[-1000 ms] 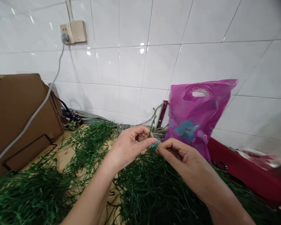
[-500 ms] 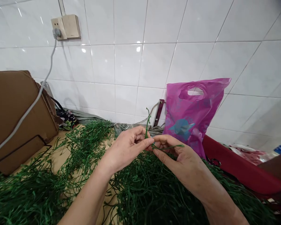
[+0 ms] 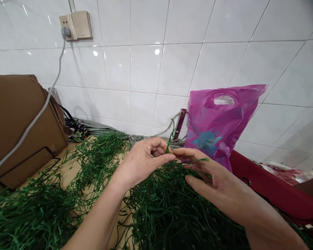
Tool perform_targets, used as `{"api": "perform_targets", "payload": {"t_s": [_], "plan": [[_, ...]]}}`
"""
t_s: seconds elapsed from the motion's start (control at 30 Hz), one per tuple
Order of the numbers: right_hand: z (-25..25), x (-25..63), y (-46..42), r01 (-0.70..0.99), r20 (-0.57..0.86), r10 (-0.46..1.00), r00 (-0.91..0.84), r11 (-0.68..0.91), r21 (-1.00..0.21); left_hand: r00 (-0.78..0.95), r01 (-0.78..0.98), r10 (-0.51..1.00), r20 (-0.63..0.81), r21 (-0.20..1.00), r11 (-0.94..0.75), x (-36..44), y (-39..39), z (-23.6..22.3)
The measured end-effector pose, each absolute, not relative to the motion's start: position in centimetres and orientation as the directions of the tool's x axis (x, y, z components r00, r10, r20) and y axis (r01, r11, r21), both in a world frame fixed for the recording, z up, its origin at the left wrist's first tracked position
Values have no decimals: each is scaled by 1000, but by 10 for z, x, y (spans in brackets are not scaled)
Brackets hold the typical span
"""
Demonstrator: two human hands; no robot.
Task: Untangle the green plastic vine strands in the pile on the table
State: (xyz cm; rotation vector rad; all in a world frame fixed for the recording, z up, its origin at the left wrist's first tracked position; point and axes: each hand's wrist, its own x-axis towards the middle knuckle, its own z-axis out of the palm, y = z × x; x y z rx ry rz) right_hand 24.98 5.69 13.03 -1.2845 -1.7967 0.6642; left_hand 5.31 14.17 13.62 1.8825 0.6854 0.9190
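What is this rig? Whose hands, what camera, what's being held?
No machine here: these are a person's own bare hands, filmed by one camera worn on the head, looking forward and down. The left hand holds a thin green stem in its fingertips. The right hand has its fingers spread, close to a green strand. Heaps of green strands lie on a tan tabletop, with a cardboard box and a magenta plastic bag by the tiled wall.

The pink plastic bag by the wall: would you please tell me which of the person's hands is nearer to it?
The right hand is nearer, in front of the pink plastic bag low down. The left hand is farther, off to the bag's left.
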Motion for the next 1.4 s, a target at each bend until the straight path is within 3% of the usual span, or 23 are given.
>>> {"api": "perform_targets", "payload": {"t_s": [0.07, 0.17, 0.27, 0.47, 0.77, 0.93, 1.07, 1.23, 1.4], "plan": [[131, 257, 52, 414, 286, 937, -199, 345, -842, 571, 119, 757, 318, 880, -460, 53, 140, 139], [129, 258, 52, 300, 258, 962, -95, 275, -914, 591, 161, 739, 323, 850, -501, 55, 137, 141], [128, 248, 58, 302, 170, 985, -18, 167, -939, 620, 181, 699, 355, 803, -568, 56, 135, 142], [127, 233, 69, 141, 107, 975, -195, 136, -981, 637, 99, 651, 413, 794, -600, 54, 135, 141], [118, 226, 70, -125, 116, 990, -78, 105, -987, 643, -154, 677, 359, 926, -344, 53, 138, 143], [125, 224, 68, -99, 191, 981, 20, 192, -976, 652, -319, 663, 369, 926, -203, 62, 138, 137], [128, 221, 66, -197, 239, 970, 48, 244, -950, 650, -443, 681, 337, 896, -21, 70, 137, 129], [125, 211, 70, -389, 204, 974, 97, 225, -893, 657, -457, 713, 245, 882, 118, 71, 135, 130], [120, 206, 74, -458, 181, 978, 104, 208, -864, 681, -426, 711, 173, 884, 193, 67, 138, 134]]}}
